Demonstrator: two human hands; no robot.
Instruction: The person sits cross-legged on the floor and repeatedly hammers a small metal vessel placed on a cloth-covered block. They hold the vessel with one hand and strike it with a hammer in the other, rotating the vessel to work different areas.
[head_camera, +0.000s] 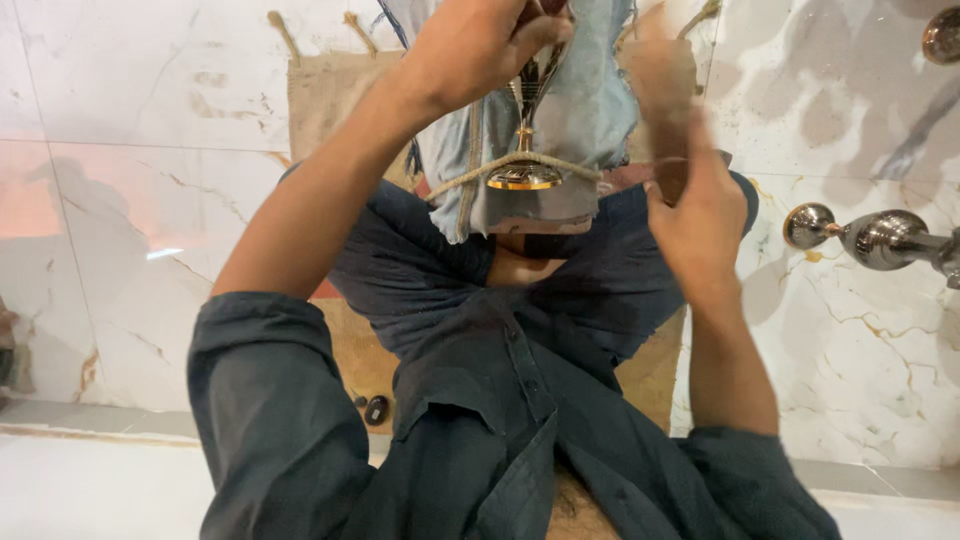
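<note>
My left hand (478, 42) is raised at the top centre, its fingers closed around the upper end of a small brass stemmed piece (524, 150) whose round base faces me. A pale blue, frayed cloth (590, 110) hangs behind and around the brass piece. A jute cord (470, 180) loops across the cloth. My right hand (695, 205) is to the right of the cloth, blurred by motion, and its grip cannot be made out. Both forearms are bare, with dark sleeves rolled up.
I sit on a brown jute mat (325, 100) laid on white marble (140, 200). My dark shirt (480, 420) and trousers fill the middle. Chrome tap fittings (880, 238) jut in at the right. A small dark oval object (376, 409) lies by the mat.
</note>
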